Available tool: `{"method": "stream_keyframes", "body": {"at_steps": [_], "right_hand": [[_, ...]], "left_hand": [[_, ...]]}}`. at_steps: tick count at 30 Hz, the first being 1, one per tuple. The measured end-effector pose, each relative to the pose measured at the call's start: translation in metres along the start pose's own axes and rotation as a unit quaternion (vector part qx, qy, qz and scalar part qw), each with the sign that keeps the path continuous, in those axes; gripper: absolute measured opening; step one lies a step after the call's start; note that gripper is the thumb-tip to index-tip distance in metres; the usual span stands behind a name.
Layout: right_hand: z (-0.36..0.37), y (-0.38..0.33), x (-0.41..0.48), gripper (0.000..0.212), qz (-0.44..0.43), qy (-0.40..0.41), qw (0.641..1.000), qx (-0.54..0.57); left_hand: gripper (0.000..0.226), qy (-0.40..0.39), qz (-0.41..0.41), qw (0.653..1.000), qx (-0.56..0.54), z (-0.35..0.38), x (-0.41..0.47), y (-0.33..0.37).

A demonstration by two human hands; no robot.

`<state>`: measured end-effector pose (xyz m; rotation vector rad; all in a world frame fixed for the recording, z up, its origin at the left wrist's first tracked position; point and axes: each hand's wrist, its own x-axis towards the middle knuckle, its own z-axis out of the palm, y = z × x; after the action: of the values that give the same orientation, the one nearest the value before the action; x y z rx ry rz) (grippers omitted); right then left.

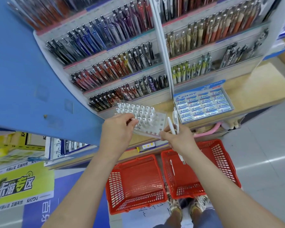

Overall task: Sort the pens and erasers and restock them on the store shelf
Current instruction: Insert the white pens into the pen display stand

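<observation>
**White pens going into the rack, PILOT erasers boxed beside it**

The clear pen rack (160, 123) is tilted over the front of the wooden shelf (247, 89), most of its holes filled with white pens (138, 112) and a patch at the near right corner bare. The left hand (117, 130) has thumb and forefinger curled together, pinching one of those pens at the rack's near left edge. The right hand (176, 137) is curled round a few loose pens (171, 125) that stick up past its knuckles, and its fingertips touch the rack's near edge.

Just right of the rack sits the eraser box (202, 104), blue and white, packed in rows – "PILOT" is printed on each sleeve and on the box flap. Behind both rise tiers of patterned display pens (113, 63).

On the floor stand two red baskets: the left basket (135, 183), and the right basket (220, 162) with a white spare pen (172, 167) lying in it. Low on the left, boxes (71, 145) marked "PILOT" – and a yellow-green sign (21, 186) reading "KAYOU".
</observation>
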<state>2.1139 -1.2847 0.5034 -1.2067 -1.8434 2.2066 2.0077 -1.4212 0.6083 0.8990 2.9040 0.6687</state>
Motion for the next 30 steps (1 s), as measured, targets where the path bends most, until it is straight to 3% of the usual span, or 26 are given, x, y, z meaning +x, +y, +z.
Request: {"method": "stream_keyframes", "body": {"at_steps": [10, 23, 25, 27, 30], "right_hand": [[-0.002, -0.003, -0.001, 0.023, 0.004, -0.008, 1.000, 0.003], [-0.001, -0.011, -0.010, 0.014, 0.016, 0.006, 1.000, 0.022], [-0.004, -0.016, -0.016, 0.015, 0.030, 0.019, 0.997, 0.072], [-0.008, -0.024, -0.022, 0.015, 0.049, 0.014, 0.979, 0.196], [-0.014, -0.035, -0.030, 0.017, 0.071, -0.032, 0.918, 0.390]], "left_hand": [[0.013, -0.002, -0.083, 0.996, -0.028, 0.020, 0.000, -0.007], [0.018, -0.017, -0.077, 0.996, 0.046, 0.029, -0.001, -0.009], [0.022, -0.010, -0.085, 0.996, 0.031, 0.024, -0.002, -0.006], [0.017, 0.013, -0.095, 0.995, -0.033, 0.017, -0.008, 0.000], [0.025, -0.057, -0.131, 0.975, -0.167, 0.012, -0.024, 0.017]]}}
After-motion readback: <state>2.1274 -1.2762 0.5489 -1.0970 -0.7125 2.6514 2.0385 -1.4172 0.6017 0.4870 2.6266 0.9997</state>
